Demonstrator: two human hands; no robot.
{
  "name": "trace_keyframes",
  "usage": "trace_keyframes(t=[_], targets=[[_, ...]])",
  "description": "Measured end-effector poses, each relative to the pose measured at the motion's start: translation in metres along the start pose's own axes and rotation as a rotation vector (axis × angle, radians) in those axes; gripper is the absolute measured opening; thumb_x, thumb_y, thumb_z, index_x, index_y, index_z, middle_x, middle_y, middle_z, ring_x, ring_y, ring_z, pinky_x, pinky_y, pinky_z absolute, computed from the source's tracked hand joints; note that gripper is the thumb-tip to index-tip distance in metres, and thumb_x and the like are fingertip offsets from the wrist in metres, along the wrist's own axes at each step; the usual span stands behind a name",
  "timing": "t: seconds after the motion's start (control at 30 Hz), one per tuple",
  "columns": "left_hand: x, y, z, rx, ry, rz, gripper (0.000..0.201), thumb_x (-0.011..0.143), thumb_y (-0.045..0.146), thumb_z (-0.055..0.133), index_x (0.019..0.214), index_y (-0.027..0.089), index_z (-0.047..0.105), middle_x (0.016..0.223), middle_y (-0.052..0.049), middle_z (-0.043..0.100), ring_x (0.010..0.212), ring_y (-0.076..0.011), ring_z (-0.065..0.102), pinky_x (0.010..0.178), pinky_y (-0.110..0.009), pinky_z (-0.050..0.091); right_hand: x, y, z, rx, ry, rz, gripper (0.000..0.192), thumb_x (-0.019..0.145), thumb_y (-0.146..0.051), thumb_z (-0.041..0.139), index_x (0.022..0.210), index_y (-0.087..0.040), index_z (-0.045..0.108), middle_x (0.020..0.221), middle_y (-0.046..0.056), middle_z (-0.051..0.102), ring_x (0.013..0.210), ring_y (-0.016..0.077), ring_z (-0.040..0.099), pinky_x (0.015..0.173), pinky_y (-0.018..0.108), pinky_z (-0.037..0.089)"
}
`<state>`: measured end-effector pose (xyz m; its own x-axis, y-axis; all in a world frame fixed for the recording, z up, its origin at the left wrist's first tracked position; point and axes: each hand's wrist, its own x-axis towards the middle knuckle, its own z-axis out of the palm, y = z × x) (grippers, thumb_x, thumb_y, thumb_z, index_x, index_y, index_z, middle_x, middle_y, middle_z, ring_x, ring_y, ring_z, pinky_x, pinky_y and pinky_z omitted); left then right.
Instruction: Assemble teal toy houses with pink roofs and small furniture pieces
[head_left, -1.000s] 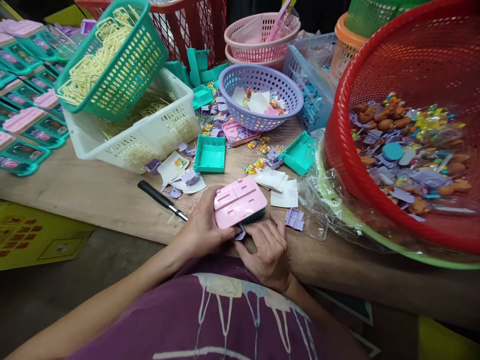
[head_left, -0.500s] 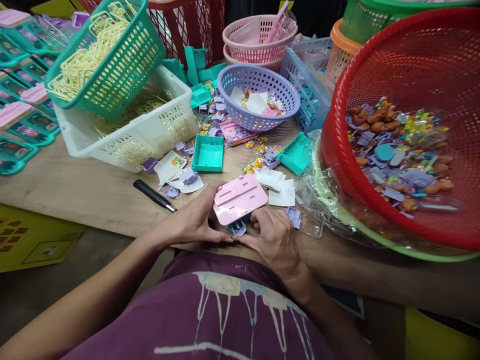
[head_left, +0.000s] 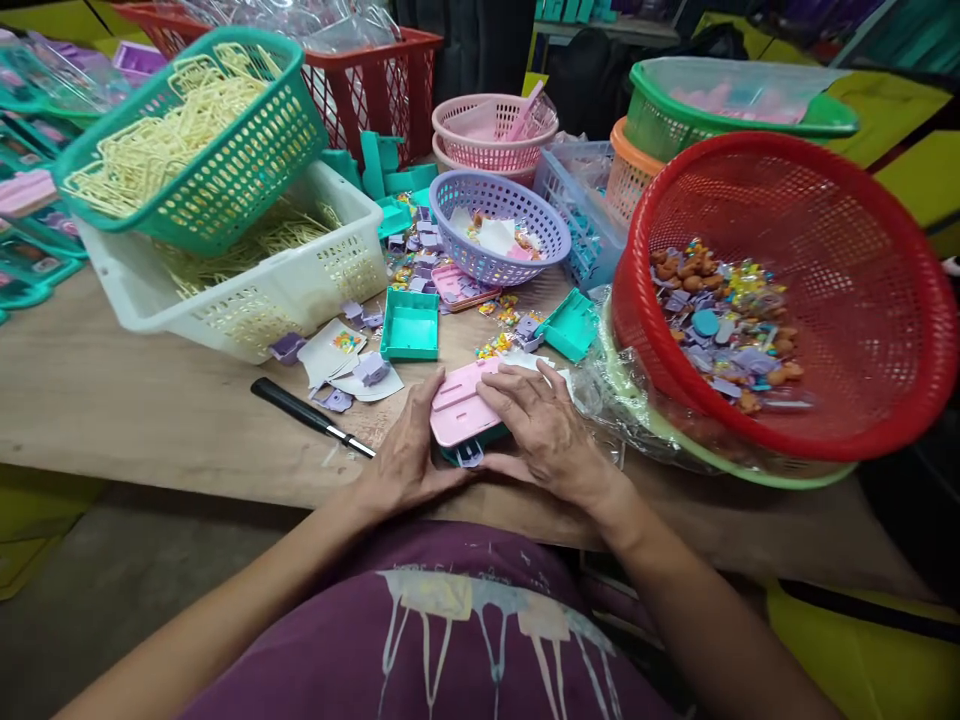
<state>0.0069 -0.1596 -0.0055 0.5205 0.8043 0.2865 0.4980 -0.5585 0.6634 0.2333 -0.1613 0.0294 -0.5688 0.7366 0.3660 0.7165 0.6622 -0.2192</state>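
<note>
A small plastic toy box with a pink lid (head_left: 461,410) over a teal base sits between my hands at the front of the table. A purple clasp piece (head_left: 470,455) sticks out at its near side. My left hand (head_left: 405,445) grips the box's left side, thumb low in front. My right hand (head_left: 544,425) lies across the lid's right part, fingers pressed on top and thumb at the near side. Beyond the box stands an open teal tray (head_left: 410,325). Left of my left hand lies a black-handled tool (head_left: 300,408) with a metal shaft.
At the left, a teal basket (head_left: 225,190) of pale yellow handles rests on a white basket (head_left: 225,305). A purple basket (head_left: 499,225) stands at the back. On the right, a large red basket (head_left: 795,430) holds small toy parts. White cards (head_left: 326,355) and purple pieces lie about.
The pink lid has come down flatter onto the teal base. My right hand has moved from the box's near right side to on top of the lid. The camera view has shifted.
</note>
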Motion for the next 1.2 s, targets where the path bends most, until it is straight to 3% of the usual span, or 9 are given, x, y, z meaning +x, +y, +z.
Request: trace_keyframes(t=[0.33, 0.5, 0.63, 0.77, 0.87, 0.93, 1.0, 1.07, 1.2], targets=[[0.008, -0.002, -0.011, 0.016, -0.007, -0.046, 0.098, 0.079, 0.043, 0.074, 0.153, 0.023, 0.013, 0.151, -0.017, 0.036, 0.137, -0.0333, 0.041, 0.114, -0.049, 0.036, 0.012, 0.003, 0.004, 0.044, 0.072, 0.063, 0.071, 0.075, -0.059, 0.074, 0.13, -0.018, 0.054, 0.132, 0.012, 0.059, 0.124, 0.0313, 0.049, 0.113, 0.057, 0.025], [0.009, -0.008, -0.013, -0.071, -0.003, -0.115, 0.107, 0.072, 0.048, 0.08, 0.153, 0.025, 0.014, 0.152, -0.016, 0.036, 0.138, -0.033, 0.041, 0.113, -0.049, 0.037, 0.018, 0.02, 0.008, 0.195, 0.096, -0.064, 0.081, 0.069, -0.065, 0.076, 0.131, -0.019, 0.052, 0.132, 0.014, 0.056, 0.123, 0.0291, 0.05, 0.107, 0.049, 0.04], [0.011, -0.013, -0.01, -0.061, 0.011, -0.151, 0.118, 0.065, 0.051, 0.084, 0.154, 0.024, 0.01, 0.151, -0.017, 0.038, 0.137, -0.0346, 0.042, 0.113, -0.051, 0.037, 0.018, 0.031, 0.017, 0.287, 0.14, -0.12, 0.078, 0.074, -0.056, 0.076, 0.136, -0.02, 0.047, 0.134, 0.014, 0.054, 0.131, 0.0276, 0.045, 0.11, 0.048, 0.039], [0.014, -0.01, -0.017, -0.061, -0.014, -0.158, 0.111, 0.065, 0.05, 0.084, 0.151, 0.022, 0.018, 0.147, -0.017, 0.043, 0.134, -0.0342, 0.046, 0.111, -0.051, 0.039, 0.013, 0.031, 0.019, 0.277, 0.146, -0.14, 0.076, 0.076, -0.052, 0.077, 0.138, -0.021, 0.046, 0.136, 0.014, 0.052, 0.134, 0.0273, 0.042, 0.111, 0.048, 0.038], [0.02, -0.005, -0.031, -0.094, -0.096, -0.236, 0.092, 0.075, 0.052, 0.075, 0.148, 0.023, 0.027, 0.146, -0.016, 0.044, 0.133, -0.0329, 0.047, 0.111, -0.052, 0.04, 0.001, 0.013, 0.017, 0.217, 0.252, 0.048, 0.078, 0.073, -0.06, 0.076, 0.134, -0.019, 0.049, 0.131, 0.016, 0.053, 0.125, 0.0296, 0.049, 0.105, 0.049, 0.044], [0.029, -0.002, -0.039, -0.132, -0.094, -0.295, 0.075, 0.084, 0.053, 0.064, 0.145, 0.022, 0.034, 0.143, -0.015, 0.048, 0.13, -0.0302, 0.051, 0.108, -0.05, 0.043, -0.008, -0.006, 0.022, 0.226, 0.355, 0.258, 0.072, 0.068, -0.067, 0.075, 0.117, -0.016, 0.057, 0.111, 0.013, 0.059, 0.105, 0.0278, 0.058, 0.092, 0.045, 0.051], [0.041, 0.001, -0.042, -0.14, -0.044, -0.331, 0.067, 0.088, 0.054, 0.057, 0.144, 0.021, 0.038, 0.139, -0.014, 0.052, 0.125, -0.0286, 0.054, 0.104, -0.048, 0.047, -0.015, -0.026, 0.032, 0.267, 0.357, 0.406, 0.057, 0.07, -0.065, 0.075, 0.096, -0.017, 0.058, 0.09, 0.007, 0.061, 0.084, 0.0223, 0.061, 0.077, 0.037, 0.054], [0.052, 0.002, -0.04, -0.114, -0.037, -0.348, 0.069, 0.088, 0.056, 0.056, 0.144, 0.02, 0.04, 0.136, -0.014, 0.056, 0.12, -0.0285, 0.057, 0.101, -0.046, 0.049, -0.019, -0.041, 0.043, 0.284, 0.304, 0.47, 0.041, 0.078, -0.054, 0.075, 0.088, -0.018, 0.056, 0.082, 0.004, 0.061, 0.075, 0.0187, 0.061, 0.069, 0.031, 0.052], [0.064, 0.0, -0.033, -0.087, -0.133, -0.295, 0.063, 0.088, 0.057, 0.056, 0.138, 0.02, 0.051, 0.126, -0.009, 0.065, 0.108, -0.0266, 0.063, 0.097, -0.039, 0.05, -0.017, -0.052, 0.055, 0.229, 0.315, 0.457, 0.018, 0.087, -0.03, 0.069, 0.092, -0.016, 0.058, 0.083, 0.005, 0.064, 0.075, 0.0191, 0.063, 0.068, 0.029, 0.052]])
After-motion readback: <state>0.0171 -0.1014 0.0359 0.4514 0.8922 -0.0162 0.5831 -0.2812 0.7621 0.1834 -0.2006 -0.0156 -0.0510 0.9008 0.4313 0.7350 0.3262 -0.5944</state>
